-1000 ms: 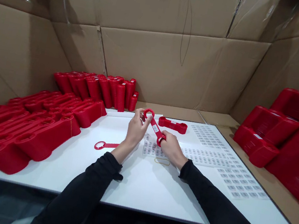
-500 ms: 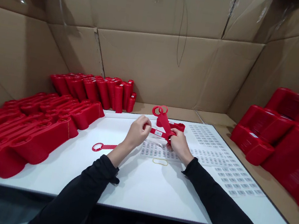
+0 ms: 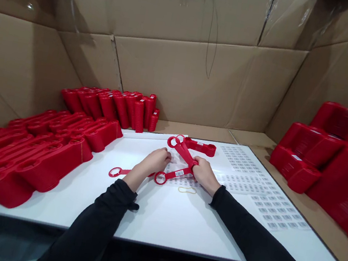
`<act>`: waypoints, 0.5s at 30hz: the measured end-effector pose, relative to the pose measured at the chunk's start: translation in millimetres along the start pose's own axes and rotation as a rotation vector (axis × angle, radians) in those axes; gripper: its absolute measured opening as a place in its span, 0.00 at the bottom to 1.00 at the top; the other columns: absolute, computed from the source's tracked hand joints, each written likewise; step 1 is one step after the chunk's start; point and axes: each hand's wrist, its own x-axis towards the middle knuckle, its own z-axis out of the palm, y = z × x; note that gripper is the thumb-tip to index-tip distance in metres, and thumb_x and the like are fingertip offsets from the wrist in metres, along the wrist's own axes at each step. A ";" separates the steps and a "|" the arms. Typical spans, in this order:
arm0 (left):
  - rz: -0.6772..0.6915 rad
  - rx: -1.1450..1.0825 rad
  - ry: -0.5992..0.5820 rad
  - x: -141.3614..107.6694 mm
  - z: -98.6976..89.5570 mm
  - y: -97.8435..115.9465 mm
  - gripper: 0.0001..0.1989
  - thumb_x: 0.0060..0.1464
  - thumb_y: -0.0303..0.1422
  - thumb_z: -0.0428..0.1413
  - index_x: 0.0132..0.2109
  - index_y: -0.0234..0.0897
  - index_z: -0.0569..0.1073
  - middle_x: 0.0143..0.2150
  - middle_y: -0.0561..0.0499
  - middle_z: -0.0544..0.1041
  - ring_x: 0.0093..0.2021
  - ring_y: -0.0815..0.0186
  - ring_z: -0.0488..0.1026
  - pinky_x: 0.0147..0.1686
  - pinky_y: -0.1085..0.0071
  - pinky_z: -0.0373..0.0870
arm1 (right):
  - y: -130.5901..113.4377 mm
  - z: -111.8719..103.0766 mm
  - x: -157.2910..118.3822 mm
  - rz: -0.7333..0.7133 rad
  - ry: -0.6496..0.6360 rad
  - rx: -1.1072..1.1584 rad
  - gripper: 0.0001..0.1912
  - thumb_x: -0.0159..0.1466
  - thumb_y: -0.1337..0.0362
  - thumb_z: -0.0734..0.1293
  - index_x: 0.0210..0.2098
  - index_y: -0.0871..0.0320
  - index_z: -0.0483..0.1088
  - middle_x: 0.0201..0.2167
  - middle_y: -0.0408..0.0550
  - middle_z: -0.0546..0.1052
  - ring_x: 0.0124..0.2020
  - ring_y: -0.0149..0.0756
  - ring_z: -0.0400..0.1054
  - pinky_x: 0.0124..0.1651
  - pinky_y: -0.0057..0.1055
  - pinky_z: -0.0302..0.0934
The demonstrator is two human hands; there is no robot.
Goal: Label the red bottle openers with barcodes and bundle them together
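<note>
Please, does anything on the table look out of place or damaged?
Two things look stray. A single red piece lies apart from the red stacks and from the pieces held in the right hand. A yellowish band lies loose on the white table, around nothing. I see no damage.

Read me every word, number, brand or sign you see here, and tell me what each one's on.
None can be read.
Label on the strip in the right hand: barcode-like, too small.
Sticker sheets: rows of barcode-like print, too small.
White tag on the right-side red stacks: too small.
Pale marks on those stacks: too blurred to tell if they're print.
</note>
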 end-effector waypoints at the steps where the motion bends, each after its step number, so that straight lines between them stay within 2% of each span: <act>1: 0.002 -0.003 -0.013 -0.3 -0.6 0.4 0.11 0.49 0.28 0.47 0.26 0.35 0.73 0.29 0.45 0.74 0.28 0.63 0.68 0.29 0.70 0.59 | -0.1 -0.4 0.2 0.001 0.002 -0.011 0.10 0.50 0.75 0.57 0.27 0.60 0.67 0.19 0.43 0.70 0.20 0.30 0.62 0.24 0.25 0.54; 6: 0.028 -0.043 -0.051 -3.0 -10.5 6.0 0.12 0.52 0.31 0.46 0.27 0.36 0.74 0.25 0.48 0.74 0.25 0.64 0.67 0.28 0.70 0.58 | -1.7 -3.2 2.6 0.020 0.011 -0.035 0.11 0.50 0.75 0.57 0.28 0.60 0.68 0.19 0.43 0.70 0.20 0.31 0.63 0.25 0.25 0.54; 12: 0.079 -0.099 -0.058 -6.4 -26.0 14.2 0.07 0.46 0.31 0.52 0.28 0.37 0.74 0.27 0.50 0.74 0.26 0.65 0.67 0.27 0.72 0.58 | 0.7 -3.5 6.1 0.043 0.016 -0.028 0.11 0.51 0.75 0.57 0.29 0.60 0.68 0.17 0.43 0.69 0.19 0.31 0.63 0.24 0.26 0.55; 15: 0.108 -0.241 -0.062 -9.3 -38.2 23.8 0.08 0.49 0.34 0.52 0.28 0.36 0.74 0.25 0.52 0.71 0.24 0.68 0.64 0.25 0.73 0.56 | 2.4 -3.9 7.9 0.053 0.023 -0.014 0.11 0.51 0.75 0.57 0.30 0.61 0.69 0.18 0.44 0.69 0.18 0.31 0.63 0.23 0.26 0.55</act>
